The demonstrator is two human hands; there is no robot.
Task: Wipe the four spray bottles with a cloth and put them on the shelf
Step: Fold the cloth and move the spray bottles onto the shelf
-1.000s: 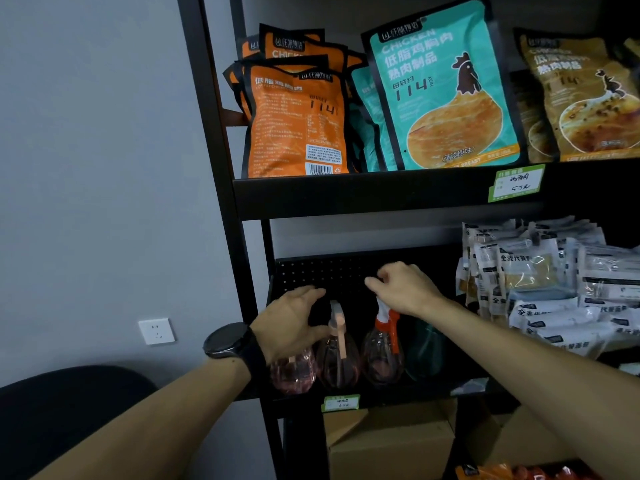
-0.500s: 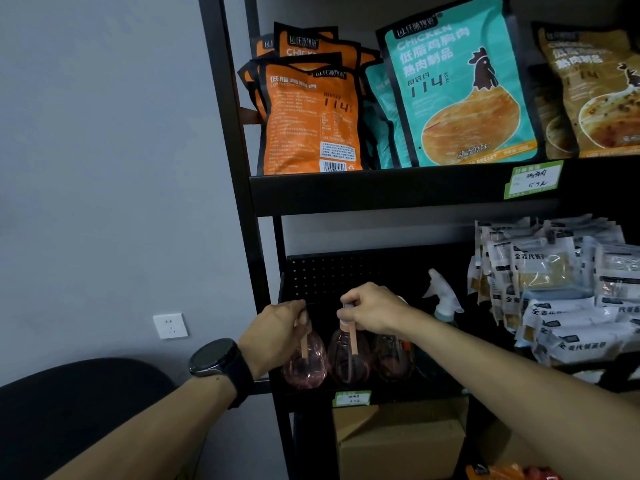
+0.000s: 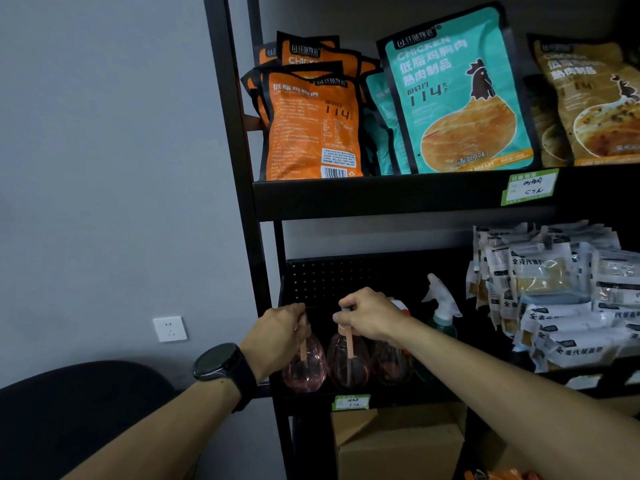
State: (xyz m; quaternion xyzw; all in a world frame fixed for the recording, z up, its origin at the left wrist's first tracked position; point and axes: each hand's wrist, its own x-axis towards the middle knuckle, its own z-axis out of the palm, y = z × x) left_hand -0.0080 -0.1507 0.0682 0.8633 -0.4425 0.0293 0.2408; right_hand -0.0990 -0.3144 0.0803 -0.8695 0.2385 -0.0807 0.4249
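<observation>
Several spray bottles stand in a row on the black lower shelf [image 3: 311,400]. My left hand [image 3: 277,336] is closed around the spray head of the leftmost pink bottle [image 3: 304,370]. My right hand [image 3: 369,317] grips the head of the second pink bottle [image 3: 348,363]. A third pink bottle [image 3: 391,363] with an orange-and-white head stands partly behind my right wrist. A teal bottle [image 3: 441,323] with a white trigger head stands free at the right end. No cloth is in sight.
White food packets [image 3: 554,292] are stacked on the same shelf, right of the bottles. The upper shelf [image 3: 381,195] carries orange, teal and brown chicken pouches. A cardboard box [image 3: 398,445] sits below. A dark chair [image 3: 79,410] and a wall socket [image 3: 169,328] are at the left.
My right hand moved left from the orange-headed bottle to the second pink bottle, uncovering the teal bottle's head. My left hand closed on the leftmost bottle's head. The camera drifted left.
</observation>
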